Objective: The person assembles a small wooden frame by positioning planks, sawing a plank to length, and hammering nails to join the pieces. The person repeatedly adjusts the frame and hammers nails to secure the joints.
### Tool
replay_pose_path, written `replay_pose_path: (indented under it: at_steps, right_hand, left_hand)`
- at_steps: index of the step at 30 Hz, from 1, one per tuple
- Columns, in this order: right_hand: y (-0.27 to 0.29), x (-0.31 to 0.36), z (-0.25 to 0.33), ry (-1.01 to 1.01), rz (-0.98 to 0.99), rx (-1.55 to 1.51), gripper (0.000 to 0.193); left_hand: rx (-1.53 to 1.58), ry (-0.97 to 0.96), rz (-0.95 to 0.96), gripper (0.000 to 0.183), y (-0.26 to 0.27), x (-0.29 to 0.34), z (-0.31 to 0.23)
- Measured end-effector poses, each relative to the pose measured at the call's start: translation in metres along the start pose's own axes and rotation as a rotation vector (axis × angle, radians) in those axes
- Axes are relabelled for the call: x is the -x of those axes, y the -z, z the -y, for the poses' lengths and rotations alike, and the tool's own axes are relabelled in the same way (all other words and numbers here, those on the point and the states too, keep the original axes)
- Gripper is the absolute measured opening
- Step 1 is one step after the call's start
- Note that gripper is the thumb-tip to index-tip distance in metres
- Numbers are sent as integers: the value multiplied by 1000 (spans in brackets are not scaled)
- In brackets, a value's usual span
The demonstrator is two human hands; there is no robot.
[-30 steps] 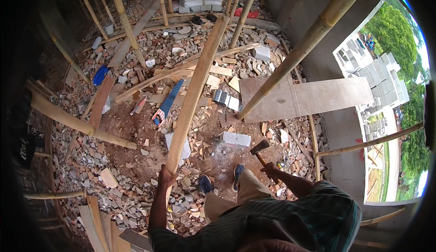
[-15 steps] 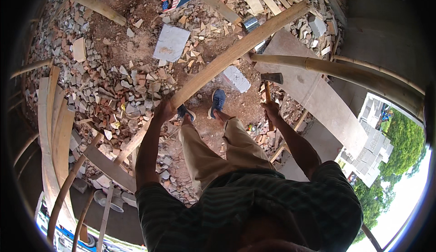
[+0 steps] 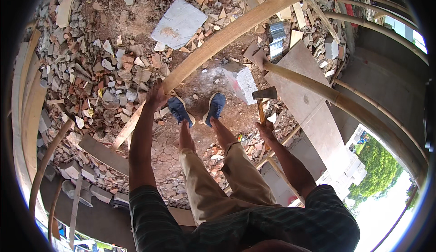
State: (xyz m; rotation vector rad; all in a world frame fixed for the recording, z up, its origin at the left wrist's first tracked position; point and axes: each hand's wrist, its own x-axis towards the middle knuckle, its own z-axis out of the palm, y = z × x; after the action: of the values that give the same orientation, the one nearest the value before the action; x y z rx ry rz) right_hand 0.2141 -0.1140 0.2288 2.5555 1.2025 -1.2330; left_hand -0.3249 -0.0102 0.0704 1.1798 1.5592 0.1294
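Left hand [image 3: 156, 95] is gripping a plank [image 3: 236, 30], right hand [image 3: 265, 129] a hatchet [image 3: 265, 93].
The long, flat wooden plank is slanting past the rough white block's [image 3: 245, 83] far side; the wood-handled, metal-headed hatchet is hanging just right of it.

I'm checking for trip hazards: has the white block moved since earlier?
No: the white block shows no visible shift against the brown sheet beside it.

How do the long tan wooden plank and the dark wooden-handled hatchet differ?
The tan wooden plank is far longer than the wooden-handled hatchet. The plank is plain; the hatchet carries a dark head. The left hand holds the plank, the right hand the hatchet. Both include wood.
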Motion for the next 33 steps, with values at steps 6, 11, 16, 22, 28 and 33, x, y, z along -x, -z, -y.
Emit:
replay_pose_path:
  at_steps: [6,11,16,22,28,33]
  right_hand:
    - [-10,-46,11,176,-93,87,37]
    - [16,-77,76,149,24,251,41]
    - [15,-193,106,541,-102,191,48]
    - [-23,-333,75,663,-218,251,42]
    - [-53,-355,76,485,26,410,38]
    - [-67,-371,75,517,168,576,40]
  left_hand:
    - [-202,12,-151,77,30,1,-10]
    - [-195,68,-179,75,47,-30,8]
    - [-195,128,-251,89,42,-100,70]
    - [-273,225,-327,80,21,-164,99]
    - [-295,221,-411,69,14,-160,103]
    - [-176,206,-344,75,19,-164,101]
